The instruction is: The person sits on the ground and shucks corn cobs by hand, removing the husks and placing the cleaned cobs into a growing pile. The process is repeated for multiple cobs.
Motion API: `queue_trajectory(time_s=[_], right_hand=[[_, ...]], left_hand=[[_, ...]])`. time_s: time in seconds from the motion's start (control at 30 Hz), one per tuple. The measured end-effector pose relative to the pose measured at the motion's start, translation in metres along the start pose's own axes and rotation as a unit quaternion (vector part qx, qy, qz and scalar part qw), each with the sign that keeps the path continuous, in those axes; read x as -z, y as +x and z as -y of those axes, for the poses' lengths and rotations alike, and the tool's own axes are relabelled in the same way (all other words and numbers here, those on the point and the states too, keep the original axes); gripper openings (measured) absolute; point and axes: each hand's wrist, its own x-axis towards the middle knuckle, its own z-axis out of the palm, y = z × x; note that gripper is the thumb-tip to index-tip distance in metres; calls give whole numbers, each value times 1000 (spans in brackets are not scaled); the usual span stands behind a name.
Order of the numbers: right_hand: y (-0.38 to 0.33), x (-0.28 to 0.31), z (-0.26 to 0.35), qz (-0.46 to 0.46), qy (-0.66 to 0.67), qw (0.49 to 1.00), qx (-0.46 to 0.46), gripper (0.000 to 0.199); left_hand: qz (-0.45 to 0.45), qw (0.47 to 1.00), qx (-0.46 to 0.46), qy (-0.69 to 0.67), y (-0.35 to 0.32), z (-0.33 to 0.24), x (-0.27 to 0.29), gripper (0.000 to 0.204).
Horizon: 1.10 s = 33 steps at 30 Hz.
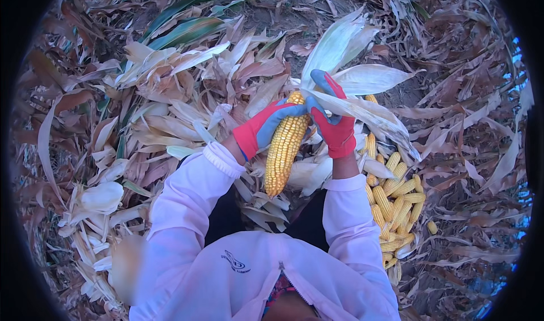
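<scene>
A yellow ear of corn [283,151] hangs between my hands, its bare kernels showing and its tip pointing down toward me. Gloved in red and grey, my left hand [271,125] is wrapped round the upper part of the ear. My right hand [331,117], in a matching glove, is closed on the pale corn husk [340,63] at the ear's base. The husk leaves are peeled back and fan out up and to the right. Where husk and ear join is partly hidden by my fingers.
A pile of husked corn ears [396,202] lies to the right of my right forearm. Stripped husks [164,119] are heaped at the left, with more between my knees. Dry leaves [453,134] cover the soil around, and a green leaf [190,32] lies at the far left.
</scene>
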Motion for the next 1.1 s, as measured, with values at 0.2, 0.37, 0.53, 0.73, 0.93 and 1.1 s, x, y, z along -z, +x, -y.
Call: queue_trajectory(time_s=[0.2, 0.37, 0.53, 0.73, 0.93, 1.1], right_hand=[[-23, -10, -1, -103, 145, 970, -168, 32], [-4, 23, -10, 35, 778, 618, -105, 41], [-19, 22, -3, 66, 833, 524, -166, 38], [-30, 23, -66, -171, 678, 608, -376, 45], [-47, -47, -93, -215, 524, 653, -503, 40], [-41, -90, -53, 362, 44, 884, -291, 47]], left_hand=[[-3, 999, 4, 34, 12, 21, 0, 44], [80, 996, 15, 48, -2, 17, -11, 50], [123, 990, -33, -53, -1, 13, -6, 64], [110, 973, -165, -119, -8, -37, 15, 69], [161, 946, -193, -204, -19, -52, 18, 78], [155, 951, -174, -202, -22, -50, 21, 77]])
